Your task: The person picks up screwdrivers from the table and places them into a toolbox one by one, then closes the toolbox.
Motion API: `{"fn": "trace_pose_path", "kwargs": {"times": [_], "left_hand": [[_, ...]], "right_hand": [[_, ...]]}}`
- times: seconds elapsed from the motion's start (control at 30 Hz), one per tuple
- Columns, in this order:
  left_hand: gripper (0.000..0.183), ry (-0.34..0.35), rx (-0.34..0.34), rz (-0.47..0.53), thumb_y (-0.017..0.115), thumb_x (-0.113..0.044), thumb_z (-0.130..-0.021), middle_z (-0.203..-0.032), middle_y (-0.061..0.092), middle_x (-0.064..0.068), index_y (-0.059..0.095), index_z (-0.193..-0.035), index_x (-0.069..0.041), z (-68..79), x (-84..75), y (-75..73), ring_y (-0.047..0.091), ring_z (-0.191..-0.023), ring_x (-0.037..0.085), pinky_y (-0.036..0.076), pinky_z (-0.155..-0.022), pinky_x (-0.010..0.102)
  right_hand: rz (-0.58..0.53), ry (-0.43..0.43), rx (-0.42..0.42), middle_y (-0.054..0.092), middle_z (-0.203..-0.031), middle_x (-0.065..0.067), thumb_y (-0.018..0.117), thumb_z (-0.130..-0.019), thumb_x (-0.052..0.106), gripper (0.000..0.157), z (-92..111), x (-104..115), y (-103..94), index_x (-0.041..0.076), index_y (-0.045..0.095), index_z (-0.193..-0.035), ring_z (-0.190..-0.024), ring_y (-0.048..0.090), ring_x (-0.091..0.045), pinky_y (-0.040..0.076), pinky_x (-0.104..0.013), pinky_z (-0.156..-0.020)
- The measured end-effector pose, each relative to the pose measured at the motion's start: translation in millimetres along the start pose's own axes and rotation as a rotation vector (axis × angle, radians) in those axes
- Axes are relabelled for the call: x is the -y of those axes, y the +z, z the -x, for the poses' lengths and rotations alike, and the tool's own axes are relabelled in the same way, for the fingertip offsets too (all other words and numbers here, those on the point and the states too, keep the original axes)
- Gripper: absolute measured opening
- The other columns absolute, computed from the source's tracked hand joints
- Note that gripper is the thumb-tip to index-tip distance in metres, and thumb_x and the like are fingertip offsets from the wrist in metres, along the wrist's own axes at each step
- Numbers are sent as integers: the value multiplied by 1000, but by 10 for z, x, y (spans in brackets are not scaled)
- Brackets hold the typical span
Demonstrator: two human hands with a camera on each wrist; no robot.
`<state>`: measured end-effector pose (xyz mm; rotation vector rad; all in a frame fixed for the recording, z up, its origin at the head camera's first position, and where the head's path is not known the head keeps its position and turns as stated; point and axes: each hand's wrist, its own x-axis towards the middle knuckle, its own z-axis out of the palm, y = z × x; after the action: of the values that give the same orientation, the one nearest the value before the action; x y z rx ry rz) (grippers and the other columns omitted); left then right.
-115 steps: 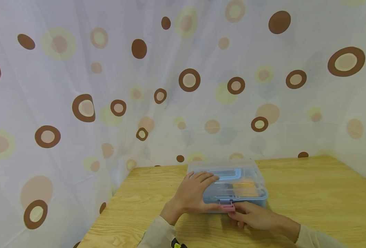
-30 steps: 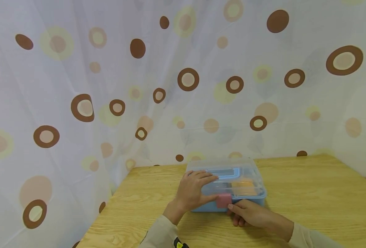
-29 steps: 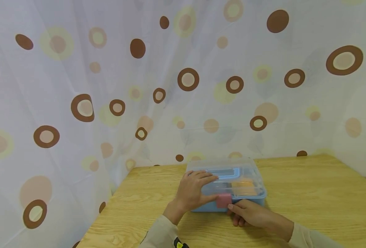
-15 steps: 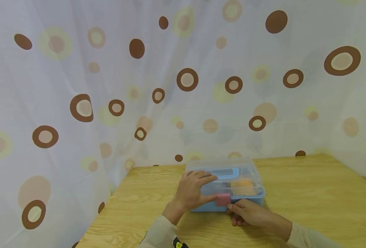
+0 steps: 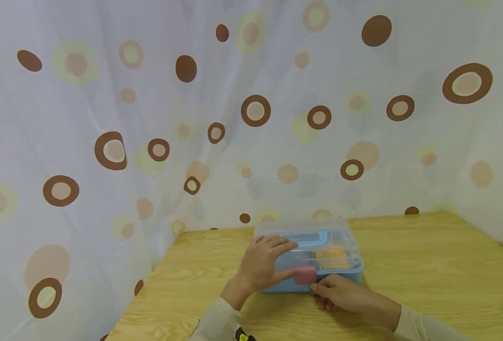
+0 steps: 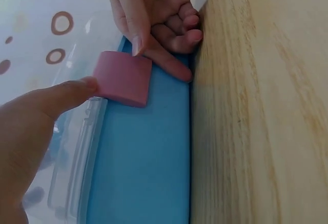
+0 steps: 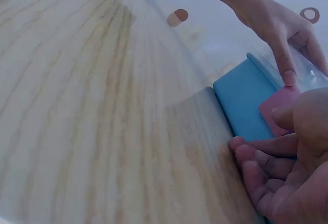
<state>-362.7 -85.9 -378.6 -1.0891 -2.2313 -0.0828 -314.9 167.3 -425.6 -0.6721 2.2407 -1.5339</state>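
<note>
A blue plastic storage box (image 5: 277, 286) with a clear lid (image 5: 349, 237) sits on the wooden table, its lid down. The pink latch (image 5: 305, 275) lies folded flat over the front rim. My left hand (image 5: 261, 265) rests on the lid's left part with fingers extended; its thumb touches the latch's upper edge, as the left wrist view shows with the latch (image 6: 123, 78). My right hand (image 5: 345, 293) is at the box front, thumb tip at the latch's right edge. Its index finger points along the box's front wall, the other fingers loosely bent (image 7: 266, 172).
Through the lid show an orange item (image 5: 333, 257) and a light-blue handle (image 5: 306, 238). Wooden tabletop (image 5: 426, 265) extends on both sides of the box. Behind it hangs a white curtain (image 5: 277, 199) with brown and yellow circles.
Earliest, the latch stuck outward from the front with the right fingers on it; since then it has swung flat against the box. In the last second both hands hold nearly still.
</note>
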Motion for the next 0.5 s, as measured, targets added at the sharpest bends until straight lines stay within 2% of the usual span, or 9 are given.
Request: {"fn": "trace_pose_path", "kwargs": {"times": [0.17, 0.23, 0.3, 0.4, 0.47, 0.5], "left_hand": [[66, -4, 112, 31, 66, -62, -95, -147, 57, -2, 56, -150, -26, 17, 13, -101, 54, -133, 18, 42, -108, 55], [69, -21, 131, 57, 65, -61, -96, -152, 53, 3, 53, -153, -24, 19, 22, -144, 53, -135, 22, 42, -108, 54], [71, -48, 131, 75, 65, -59, -97, -155, 49, 7, 50, -155, -21, 17, 35, -201, 51, -136, 24, 42, -108, 54], [74, -97, 107, 62, 63, -61, -97, -157, 45, 8, 48, -156, -20, 12, 70, -269, 48, -139, 26, 43, -107, 55], [77, -147, 101, 45, 62, -64, -96, -159, 42, 7, 46, -158, -22, 13, 85, -313, 43, -143, 28, 41, -106, 60], [78, -174, 99, 42, 60, -66, -96, -160, 41, 6, 44, -159, -22, 15, 89, -329, 41, -144, 29, 40, -106, 62]], "right_hand": [[81, -71, 110, 61, -79, -5, 54, -109, 18, 32, 10, 77, -53, -5, 70, -94, -64, 49, -14, 44, -25, -58], [154, -112, 157, 62, -80, -5, 55, -109, 19, 28, 46, 172, -84, -2, 71, -100, -64, 51, -13, 45, -25, -59], [268, -172, 184, 67, -89, -7, 57, -108, 20, 26, 101, 317, -118, -2, 72, -109, -71, 59, -13, 50, -27, -63], [430, -273, 145, 73, -109, -9, 62, -106, 27, 33, 197, 584, -179, 2, 70, -126, -89, 69, -16, 57, -31, -75], [525, -323, 66, 71, -122, -10, 63, -105, 34, 41, 251, 750, -214, 2, 70, -129, -99, 71, -21, 58, -39, -80], [555, -327, 11, 71, -123, -9, 64, -104, 38, 42, 275, 820, -229, 4, 71, -129, -100, 70, -24, 58, -43, -81]]}}
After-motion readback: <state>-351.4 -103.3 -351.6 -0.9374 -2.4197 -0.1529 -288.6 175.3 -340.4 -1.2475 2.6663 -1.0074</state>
